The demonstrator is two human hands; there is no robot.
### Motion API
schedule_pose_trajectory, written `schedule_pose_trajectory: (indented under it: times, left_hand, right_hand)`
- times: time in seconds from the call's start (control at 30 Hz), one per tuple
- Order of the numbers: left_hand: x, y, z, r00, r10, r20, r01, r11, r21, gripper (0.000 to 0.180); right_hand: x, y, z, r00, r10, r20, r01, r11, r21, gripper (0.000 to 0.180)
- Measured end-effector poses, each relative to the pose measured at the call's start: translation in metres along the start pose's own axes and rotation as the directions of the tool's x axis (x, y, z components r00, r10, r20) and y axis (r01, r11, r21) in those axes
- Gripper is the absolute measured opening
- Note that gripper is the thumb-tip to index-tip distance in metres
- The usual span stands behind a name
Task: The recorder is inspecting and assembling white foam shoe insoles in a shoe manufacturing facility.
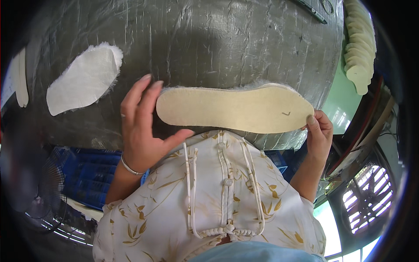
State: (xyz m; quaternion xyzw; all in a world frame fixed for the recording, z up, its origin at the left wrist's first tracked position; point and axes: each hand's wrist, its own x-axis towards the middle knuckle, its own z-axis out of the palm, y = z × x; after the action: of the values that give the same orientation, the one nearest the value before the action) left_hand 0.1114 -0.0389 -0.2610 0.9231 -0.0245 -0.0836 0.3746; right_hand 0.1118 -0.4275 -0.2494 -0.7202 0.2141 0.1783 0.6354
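A cream shoe insole [227,109] lies lengthwise in front of me, with white fleece showing along its far edge and a small dark mark near its right end. My right hand [319,133] pinches that right end between thumb and fingers. At the other end, my left hand [146,111] is spread, thumb and fingers apart, close around the insole's tip without gripping it. A second, white fleece-edged insole piece [85,81] rests on the table further left.
The table [196,48] has a wrinkled, plastic-covered dark top. At the far right lies an overlapping row of cream insoles [360,48]. A dark green pen [312,11] is near the far edge. Blue crates [87,174] and a fan [41,187] stand at lower left.
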Motion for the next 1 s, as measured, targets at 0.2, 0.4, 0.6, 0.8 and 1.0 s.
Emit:
schedule_pose_trajectory:
  times: [0.2,0.4,0.6,0.8,1.0]
  left_hand:
    - [0.03,0.016,0.019,0.868,0.374,0.327,-0.406,0.913,0.032,0.082]
    - [0.036,0.014,0.023,0.839,0.406,0.363,-0.423,0.906,-0.037,0.079]
    - [0.038,0.018,0.026,0.834,0.43,0.346,-0.452,0.892,-0.022,0.072]
    - [0.037,0.021,0.022,0.833,0.395,0.387,-0.446,0.894,0.047,0.066]
    - [0.037,0.023,0.022,0.829,0.383,0.408,-0.441,0.896,0.055,0.067]
  right_hand:
    - [-0.001,0.002,0.003,1.0,-0.008,0.016,0.008,0.999,0.032,0.013]
    - [-0.005,0.002,0.006,1.0,-0.018,-0.006,0.018,0.999,0.034,0.013]
    - [-0.007,0.008,0.007,0.998,0.016,-0.058,-0.015,1.0,0.017,0.013]
    - [-0.005,0.005,0.012,1.0,0.008,-0.023,-0.008,1.0,0.001,0.015]
    - [-0.002,0.008,0.014,0.995,0.052,-0.082,-0.054,0.998,-0.034,0.016]
